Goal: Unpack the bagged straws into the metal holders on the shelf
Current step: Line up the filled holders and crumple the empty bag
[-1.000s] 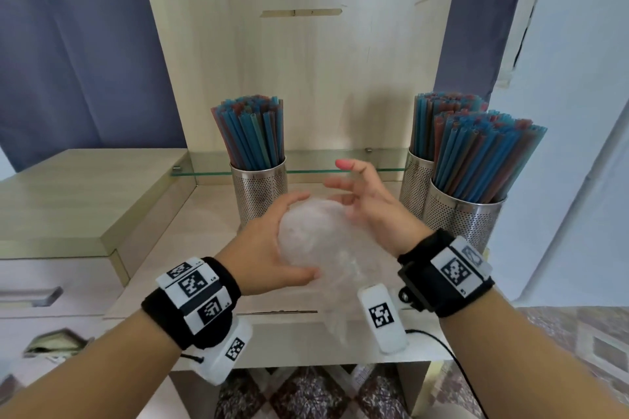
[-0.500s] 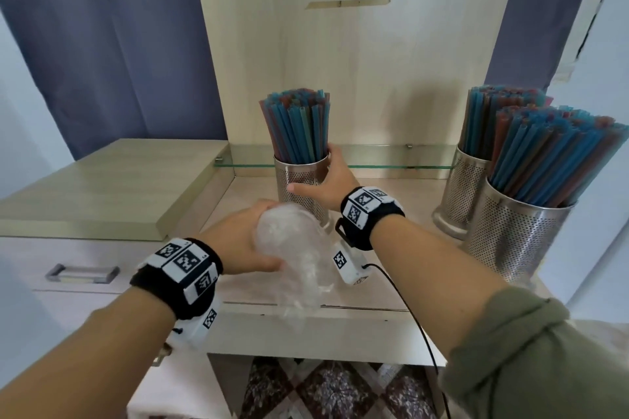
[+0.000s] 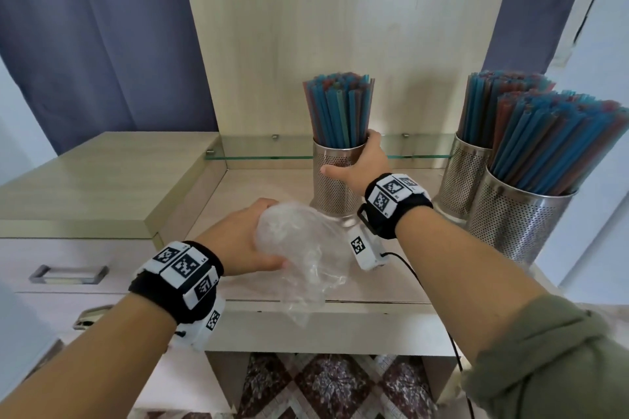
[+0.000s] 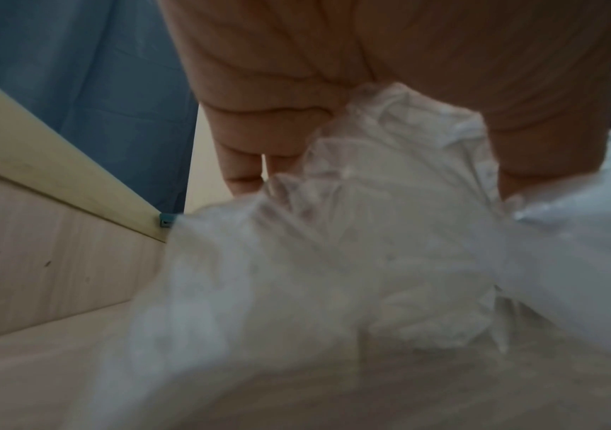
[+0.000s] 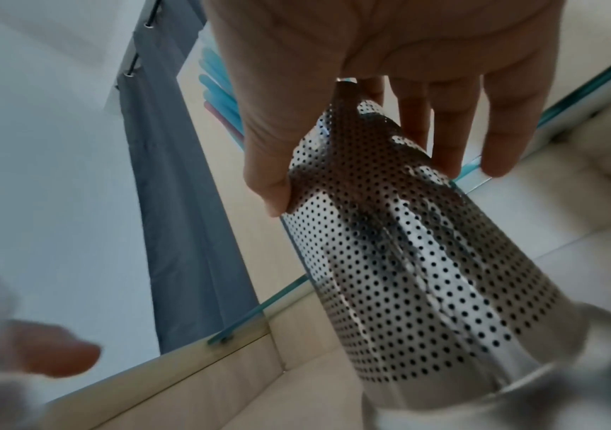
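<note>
My left hand (image 3: 248, 241) grips a crumpled clear plastic bag (image 3: 303, 248) over the shelf's front; the bag (image 4: 351, 261) fills the left wrist view and no straws show in it. My right hand (image 3: 360, 163) wraps round the middle perforated metal holder (image 3: 332, 190), thumb on its front, fingers behind near the rim. In the right wrist view the thumb and fingers (image 5: 443, 131) clasp the holder (image 5: 425, 261). Blue and red straws (image 3: 338, 112) stand upright in it. Two more full metal holders (image 3: 517, 218) stand at the right.
The holders stand on a pale wooden shelf (image 3: 265, 187) with a glass ledge (image 3: 265, 157) along its back. A raised cabinet top (image 3: 102, 180) with a drawer handle (image 3: 68, 274) lies to the left. A blue curtain (image 3: 102, 37) hangs behind, a white wall at right.
My right hand left the bag and reached forward to clasp the middle holder. The left hand kept the bag. The head view shifted left, so the holders sit further right.
</note>
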`<state>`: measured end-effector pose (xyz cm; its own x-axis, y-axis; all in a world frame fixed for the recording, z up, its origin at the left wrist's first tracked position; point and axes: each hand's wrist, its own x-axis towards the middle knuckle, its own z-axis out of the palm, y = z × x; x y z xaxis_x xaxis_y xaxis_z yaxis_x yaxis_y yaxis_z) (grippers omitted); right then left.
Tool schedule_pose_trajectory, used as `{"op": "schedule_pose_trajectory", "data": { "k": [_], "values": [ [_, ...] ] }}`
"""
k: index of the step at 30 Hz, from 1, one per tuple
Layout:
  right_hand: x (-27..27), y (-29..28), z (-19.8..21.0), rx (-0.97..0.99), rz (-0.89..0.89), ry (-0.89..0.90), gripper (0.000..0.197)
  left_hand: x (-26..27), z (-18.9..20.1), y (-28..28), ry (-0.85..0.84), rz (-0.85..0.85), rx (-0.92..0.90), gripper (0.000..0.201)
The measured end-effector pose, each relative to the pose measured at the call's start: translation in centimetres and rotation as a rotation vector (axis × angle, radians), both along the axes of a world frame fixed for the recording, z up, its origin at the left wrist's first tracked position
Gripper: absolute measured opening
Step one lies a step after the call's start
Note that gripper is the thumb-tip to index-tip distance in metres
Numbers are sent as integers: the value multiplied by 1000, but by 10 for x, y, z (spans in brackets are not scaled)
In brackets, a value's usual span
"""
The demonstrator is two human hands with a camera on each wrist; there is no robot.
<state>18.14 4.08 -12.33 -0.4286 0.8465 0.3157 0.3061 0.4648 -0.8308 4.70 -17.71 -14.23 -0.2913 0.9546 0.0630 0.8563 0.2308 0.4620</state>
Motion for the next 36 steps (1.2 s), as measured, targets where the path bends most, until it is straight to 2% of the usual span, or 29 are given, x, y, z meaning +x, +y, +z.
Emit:
{"op": "schedule_pose_trajectory", "data": {
  "k": [5,8,10,13,15,17,18,20,22,24,26,28,30,32,36],
  "values": [
    [9,0,4,-10,3,-49,103,9,4,1,8,-8,-15,87],
    [19,-14,7,-15,19,-77,110,15,6,2,16,-29,-14,86],
    [38,-30,16,56,15,-129,105,19,7,4,10,-48,-12,86],
    [90,-59,22,319,29,-148,74,25,6,9,-3,-78,-19,89],
    [133,-73,17,545,78,-113,50,32,5,14,-8,-109,-17,91],
    [175,-75,4,803,87,-50,36,39,6,21,-14,-136,-9,92],
    [196,-73,-4,933,35,19,32,44,7,24,-15,-151,-4,92],
    [233,-60,-20,1047,-148,206,42,54,6,31,-27,-181,4,92],
    [261,-39,-30,911,-325,308,62,64,5,40,-52,-195,12,92],
    [275,-24,-36,583,-388,257,91,76,2,49,-68,-210,10,93],
    [276,-11,-37,267,-304,208,115,89,-1,58,-65,-234,7,96],
    [268,-2,-38,143,-188,197,126,101,-3,64,-63,-251,-16,100],
    [256,5,-38,153,-117,231,127,107,-5,68,-72,-251,-34,104],
    [242,6,-36,177,-118,252,120,108,-4,69,-68,-249,-37,105],
    [214,0,-32,167,-108,243,106,95,-1,64,-63,-212,-19,97]
  ]
}}
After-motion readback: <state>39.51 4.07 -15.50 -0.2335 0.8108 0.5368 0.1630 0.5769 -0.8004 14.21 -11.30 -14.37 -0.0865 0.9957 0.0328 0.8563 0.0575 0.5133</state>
